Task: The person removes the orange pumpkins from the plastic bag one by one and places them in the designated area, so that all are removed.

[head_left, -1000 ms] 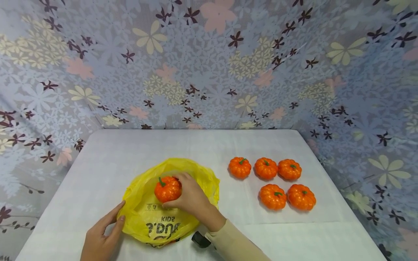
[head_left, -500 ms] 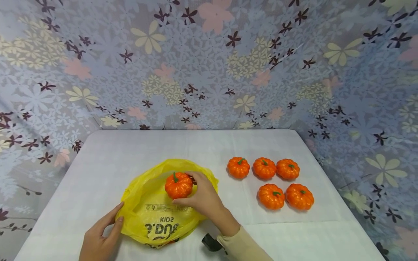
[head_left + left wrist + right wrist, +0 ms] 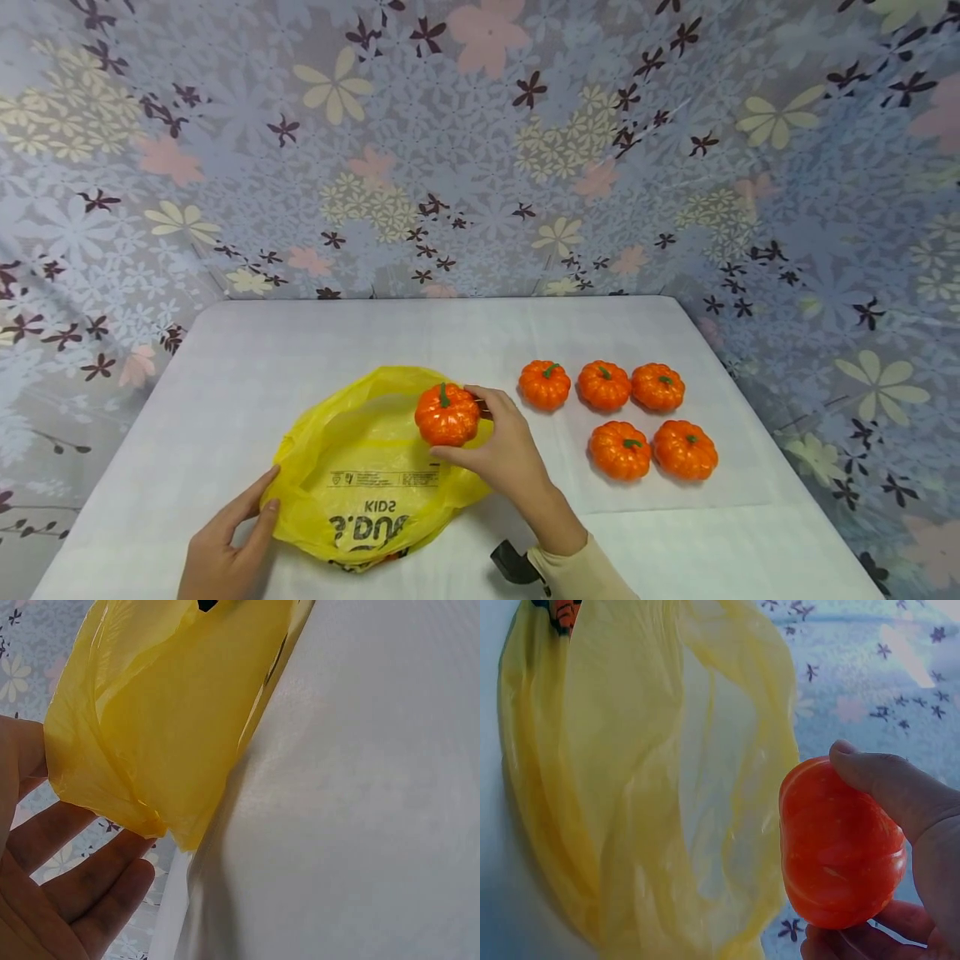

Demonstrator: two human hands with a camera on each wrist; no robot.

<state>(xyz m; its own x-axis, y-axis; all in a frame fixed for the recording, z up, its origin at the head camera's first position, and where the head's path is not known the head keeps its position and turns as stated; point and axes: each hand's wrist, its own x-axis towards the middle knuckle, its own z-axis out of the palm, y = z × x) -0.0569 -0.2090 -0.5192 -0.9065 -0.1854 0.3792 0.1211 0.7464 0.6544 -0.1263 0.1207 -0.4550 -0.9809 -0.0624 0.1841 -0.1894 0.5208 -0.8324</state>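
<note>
A yellow plastic bag [image 3: 360, 458] lies with its wide mouth spread open on the white table, dark lettering showing on it. My left hand [image 3: 228, 542] pinches the bag's near-left rim between thumb and fingers; in the left wrist view the yellow film [image 3: 172, 712] passes between them. In my right hand [image 3: 517, 458] is a small orange pumpkin [image 3: 447, 415] with a green stem, gripped from its right side and held above the bag's right rim. The right wrist view has the pumpkin [image 3: 840, 847] between thumb and fingers, beside the bag's mouth.
Several matching pumpkins stand in two rows on the right of the table: three behind, including one [image 3: 544, 385] at the left end, and two in front, including one [image 3: 619, 451]. A black device [image 3: 514, 562] sits at my right wrist. Flowered fabric [image 3: 480, 167] hangs behind the table.
My right hand has carried the pumpkin rightward, from over the middle of the bag to its right rim. My left hand keeps its hold on the bag.
</note>
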